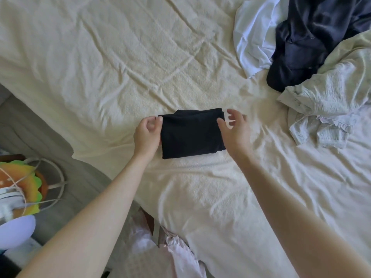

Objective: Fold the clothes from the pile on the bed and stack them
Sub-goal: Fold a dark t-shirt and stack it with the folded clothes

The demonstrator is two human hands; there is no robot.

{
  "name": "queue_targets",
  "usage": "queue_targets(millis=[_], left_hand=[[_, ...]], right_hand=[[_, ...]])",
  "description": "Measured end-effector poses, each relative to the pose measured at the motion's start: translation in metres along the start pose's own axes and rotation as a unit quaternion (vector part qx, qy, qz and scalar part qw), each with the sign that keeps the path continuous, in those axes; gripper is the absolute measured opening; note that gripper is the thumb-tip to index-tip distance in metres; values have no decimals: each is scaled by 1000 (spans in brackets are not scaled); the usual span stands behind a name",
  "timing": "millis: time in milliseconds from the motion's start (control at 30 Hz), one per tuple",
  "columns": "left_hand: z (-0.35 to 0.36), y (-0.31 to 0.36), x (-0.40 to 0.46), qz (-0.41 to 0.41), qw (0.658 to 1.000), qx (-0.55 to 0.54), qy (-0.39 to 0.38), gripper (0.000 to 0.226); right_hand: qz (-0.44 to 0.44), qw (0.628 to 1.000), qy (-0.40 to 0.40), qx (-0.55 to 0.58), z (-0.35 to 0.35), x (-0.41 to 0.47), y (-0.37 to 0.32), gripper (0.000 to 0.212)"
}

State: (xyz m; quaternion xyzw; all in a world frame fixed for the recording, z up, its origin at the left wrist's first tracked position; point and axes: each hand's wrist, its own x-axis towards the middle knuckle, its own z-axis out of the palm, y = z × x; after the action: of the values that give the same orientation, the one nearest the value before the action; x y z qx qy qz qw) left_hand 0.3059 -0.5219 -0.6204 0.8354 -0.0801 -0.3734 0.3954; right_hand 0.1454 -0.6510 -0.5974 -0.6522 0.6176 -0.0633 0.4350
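Two hands flank one folded black garment (191, 133) lying flat on the bed (100, 57). The left hand (147, 133) curls at the garment's left edge, thumb and fingertips close together near the top corner, though whether they actually pinch cloth I cannot tell. The right hand (233, 127) hovers at the right edge with fingers spread and loose, its grip holding nothing. The black piece looks soft, light and limp, so it would probably sag if lifted by one corner; taking it from both short edges, or sliding a palm under it, should keep the fold. Well apart, at the upper right, waits the unfolded pile: a white garment (253, 37), a dark navy garment (301, 43) and a pale crinkled garment (329, 101).
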Motion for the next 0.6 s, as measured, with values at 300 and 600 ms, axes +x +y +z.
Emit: queue_targets(millis=[300,600], left_hand=[[15,-28,-30,97,982,156,34,40],[18,-24,-15,149,923,355,-22,52]], right_hand=[[-313,872,-76,-369,34,-35,38,54],[-248,838,-179,-452,49,8,39,58]])
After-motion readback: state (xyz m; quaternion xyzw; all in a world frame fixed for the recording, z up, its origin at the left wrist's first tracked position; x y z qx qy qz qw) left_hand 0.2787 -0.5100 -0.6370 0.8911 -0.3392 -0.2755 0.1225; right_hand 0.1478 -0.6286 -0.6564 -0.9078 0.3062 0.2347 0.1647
